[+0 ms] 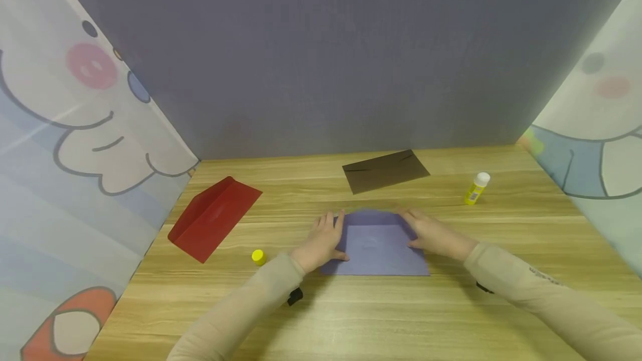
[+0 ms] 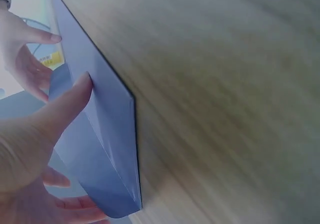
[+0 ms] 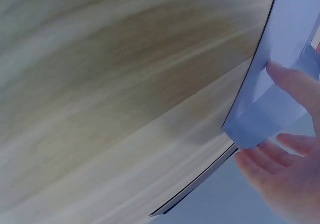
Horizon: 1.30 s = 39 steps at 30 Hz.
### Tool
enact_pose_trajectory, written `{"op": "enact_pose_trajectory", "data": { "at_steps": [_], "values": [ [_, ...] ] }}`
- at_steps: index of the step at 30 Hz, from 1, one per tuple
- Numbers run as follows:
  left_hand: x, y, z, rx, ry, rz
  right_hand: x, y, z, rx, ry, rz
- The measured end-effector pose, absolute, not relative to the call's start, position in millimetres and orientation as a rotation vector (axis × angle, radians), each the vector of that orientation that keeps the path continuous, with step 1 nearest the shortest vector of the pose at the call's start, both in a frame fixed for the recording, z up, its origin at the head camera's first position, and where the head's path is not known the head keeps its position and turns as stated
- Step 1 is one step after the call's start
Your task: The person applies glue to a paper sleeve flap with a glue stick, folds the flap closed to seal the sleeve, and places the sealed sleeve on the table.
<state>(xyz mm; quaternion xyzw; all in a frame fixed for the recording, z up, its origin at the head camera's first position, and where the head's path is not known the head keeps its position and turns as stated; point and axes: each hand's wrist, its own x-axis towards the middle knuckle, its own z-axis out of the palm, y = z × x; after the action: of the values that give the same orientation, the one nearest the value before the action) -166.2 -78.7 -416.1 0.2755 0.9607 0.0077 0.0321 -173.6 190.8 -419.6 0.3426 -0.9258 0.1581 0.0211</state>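
Clearly, left grip [image 1: 322, 243] and right grip [image 1: 432, 233], thumbs spread from fingers, pinch a smooth purple paper envelope [image 1: 378, 249] at opposite sides.

Right hand [image 3: 290, 179] at a bluish envelope [image 3: 267, 99] (thumb on top)

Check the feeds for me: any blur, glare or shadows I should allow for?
Head view: readable, with soft shadows on the tabletop under the sleeves; left wrist view: tabletop grain blurred, upper-left corner bright and washed out; right wrist view: tabletop grain smeared too, and the purple envelope looks bluish.
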Motion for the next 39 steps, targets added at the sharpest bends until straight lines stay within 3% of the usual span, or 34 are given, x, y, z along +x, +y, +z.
{"op": "enact_pose_trajectory", "data": {
  "at_steps": [39],
  "values": [
    [-152,-82,-422,1.109,2.913,-0.118,-157,184,-416,1.250,-2.794,0.292]
  ]
}}
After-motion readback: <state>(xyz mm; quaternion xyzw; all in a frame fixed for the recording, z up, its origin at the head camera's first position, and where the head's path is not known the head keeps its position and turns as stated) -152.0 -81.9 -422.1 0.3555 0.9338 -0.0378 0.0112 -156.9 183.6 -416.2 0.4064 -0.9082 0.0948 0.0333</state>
